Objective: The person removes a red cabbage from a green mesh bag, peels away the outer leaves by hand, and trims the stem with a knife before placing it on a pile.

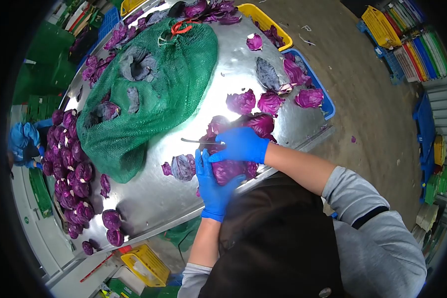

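Both my hands wear blue gloves above a metal table (169, 198). My left hand (213, 188) rests with spread fingers against the side of a red cabbage (227, 170). My right hand (241, 145) is closed over the cabbage's upper side, its fingers round the handle end of a knife (198, 141) whose thin dark blade points left. Loose purple leaves (257, 124) lie just beyond my right hand. Left of my left hand sits a smaller greyish-purple cabbage piece (183, 168).
A green mesh sack (174, 89) lies across the table. Many trimmed cabbages (67, 159) are piled at the left edge, near a co-worker in blue (24, 143). Yellow (270, 22) and blue crates (328, 102) stand along the far right edge, with scattered leaves (241, 102).
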Demonstrator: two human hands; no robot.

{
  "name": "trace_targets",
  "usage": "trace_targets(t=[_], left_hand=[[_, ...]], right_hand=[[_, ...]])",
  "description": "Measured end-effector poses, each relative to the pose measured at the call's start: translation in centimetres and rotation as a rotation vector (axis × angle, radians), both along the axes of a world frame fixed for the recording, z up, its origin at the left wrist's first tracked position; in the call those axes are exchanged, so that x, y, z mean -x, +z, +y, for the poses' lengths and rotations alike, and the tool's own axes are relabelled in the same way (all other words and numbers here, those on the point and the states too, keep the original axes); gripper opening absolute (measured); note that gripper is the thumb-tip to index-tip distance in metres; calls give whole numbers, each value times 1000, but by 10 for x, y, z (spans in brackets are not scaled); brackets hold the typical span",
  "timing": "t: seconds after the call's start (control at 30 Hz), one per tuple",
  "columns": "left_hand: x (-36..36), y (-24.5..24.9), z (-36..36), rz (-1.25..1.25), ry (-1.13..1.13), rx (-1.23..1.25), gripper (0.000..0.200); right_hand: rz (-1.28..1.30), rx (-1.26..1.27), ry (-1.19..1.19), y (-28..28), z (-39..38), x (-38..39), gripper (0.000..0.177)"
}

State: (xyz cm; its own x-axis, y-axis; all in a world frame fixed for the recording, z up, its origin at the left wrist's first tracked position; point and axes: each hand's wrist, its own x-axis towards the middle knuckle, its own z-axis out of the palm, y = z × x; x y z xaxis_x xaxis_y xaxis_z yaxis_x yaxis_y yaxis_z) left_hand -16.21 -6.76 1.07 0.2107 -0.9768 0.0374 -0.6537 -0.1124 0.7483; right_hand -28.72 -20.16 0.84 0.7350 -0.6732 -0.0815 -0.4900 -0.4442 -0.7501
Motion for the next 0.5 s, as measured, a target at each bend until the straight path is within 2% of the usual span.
trace_targets(t=[0.23, 0.3, 0.33, 0.4, 0.43, 0.5], left_hand=[[0, -3, 8, -34, 26, 7, 107], [0, -7, 12, -57, 33, -10, 112], [0, -8, 11, -57, 30, -13, 112], [1, -7, 11, 9, 57, 7, 115], [2, -8, 11, 11, 60, 4, 115], [3, -9, 12, 39, 89, -23, 117]], right_hand=[[-179, 77, 160, -28, -16, -7, 42], [-216, 248, 173, -23, -12, -5, 34], [-216, 245, 170, -18, -10, -4, 34], [-362, -55, 116, -9, -9, -4, 31], [-361, -59, 118, -9, -8, -4, 31], [-245, 190, 143, -11, -9, -3, 29]])
